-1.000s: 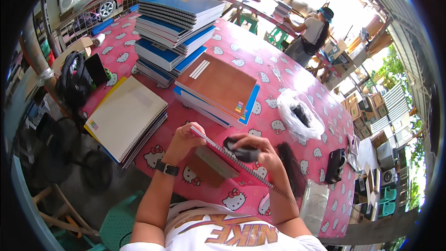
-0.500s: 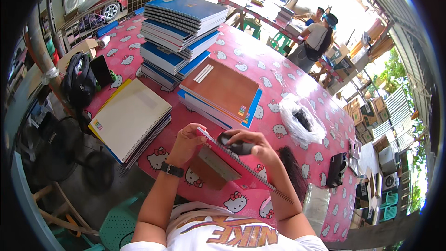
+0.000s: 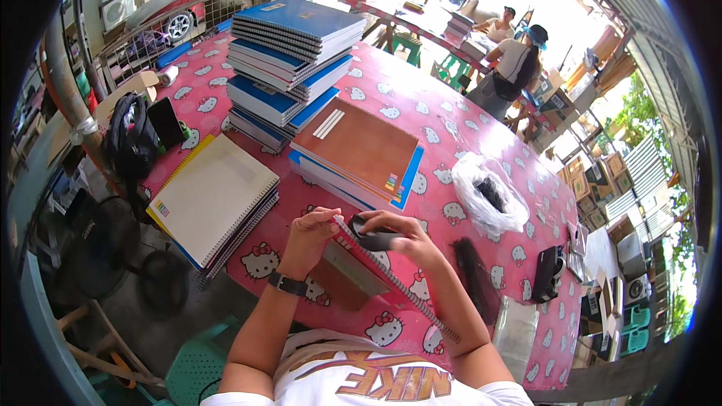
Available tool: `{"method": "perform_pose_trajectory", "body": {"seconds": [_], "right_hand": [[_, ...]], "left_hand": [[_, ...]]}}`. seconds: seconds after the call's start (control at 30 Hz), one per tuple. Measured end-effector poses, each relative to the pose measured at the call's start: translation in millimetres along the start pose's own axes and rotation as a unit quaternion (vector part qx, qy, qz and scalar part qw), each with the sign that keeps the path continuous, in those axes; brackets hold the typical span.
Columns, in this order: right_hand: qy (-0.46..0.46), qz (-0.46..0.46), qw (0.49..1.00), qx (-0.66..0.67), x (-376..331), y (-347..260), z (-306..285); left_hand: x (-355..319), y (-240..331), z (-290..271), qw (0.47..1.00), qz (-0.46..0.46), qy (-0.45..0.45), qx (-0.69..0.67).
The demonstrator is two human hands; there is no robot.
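My left hand [image 3: 307, 242], with a dark watch on its wrist, pinches the upper end of a thin book [image 3: 353, 271] held on edge above the table. A long spiral binding coil [image 3: 410, 297] runs along the book's edge, its loose end reaching toward my right forearm. My right hand [image 3: 410, 239] is closed around a black rounded hand tool [image 3: 374, 239], close against the coil near its upper end. The tool's exact kind is not clear. The book's lower part shows brown and greyish; where it rests is hard to make out.
A cream-covered notebook pile [image 3: 214, 188] lies left, a brown-covered stack [image 3: 357, 146] ahead, and a tall blue notebook stack [image 3: 297, 30] behind. On the right are a clear plastic bag [image 3: 489, 194], black mesh material [image 3: 475, 278] and a black case [image 3: 547, 274]. Two people stand or sit farther off.
My left hand has moved slightly right and down along with the book. The coil's loose end has shifted left and down. My right hand still grips the black tool.
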State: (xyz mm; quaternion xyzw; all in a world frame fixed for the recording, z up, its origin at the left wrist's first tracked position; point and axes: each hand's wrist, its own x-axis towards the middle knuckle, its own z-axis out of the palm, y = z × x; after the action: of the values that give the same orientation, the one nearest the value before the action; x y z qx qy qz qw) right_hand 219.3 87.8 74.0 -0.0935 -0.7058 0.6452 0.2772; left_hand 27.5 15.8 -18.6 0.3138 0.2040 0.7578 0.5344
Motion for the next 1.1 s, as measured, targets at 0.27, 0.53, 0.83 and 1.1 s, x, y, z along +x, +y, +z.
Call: {"method": "perform_pose_trajectory", "body": {"seconds": [0.27,0.53,0.83,1.1], "right_hand": [[0.095,-0.003,0.83,-0.549,-38.3,-18.0,-14.8],[0.272,-0.015,0.856,-0.439,-66.8,-86.7,58.7],[0.269,-0.005,0.855,-0.444,-62.6,-91.7,70.9],[0.26,-0.063,0.816,-0.512,-50.4,-83.2,76.5]], "left_hand": [[-2.1,29.5,48.5,0.974,-0.024,-0.077,0.214],[-14.8,29.8,118.3,0.966,-0.015,-0.173,0.19],[-28.2,27.4,115.4,0.959,0.041,-0.181,0.213],[-32.8,30.2,119.4,0.891,0.148,-0.112,0.414]]}}
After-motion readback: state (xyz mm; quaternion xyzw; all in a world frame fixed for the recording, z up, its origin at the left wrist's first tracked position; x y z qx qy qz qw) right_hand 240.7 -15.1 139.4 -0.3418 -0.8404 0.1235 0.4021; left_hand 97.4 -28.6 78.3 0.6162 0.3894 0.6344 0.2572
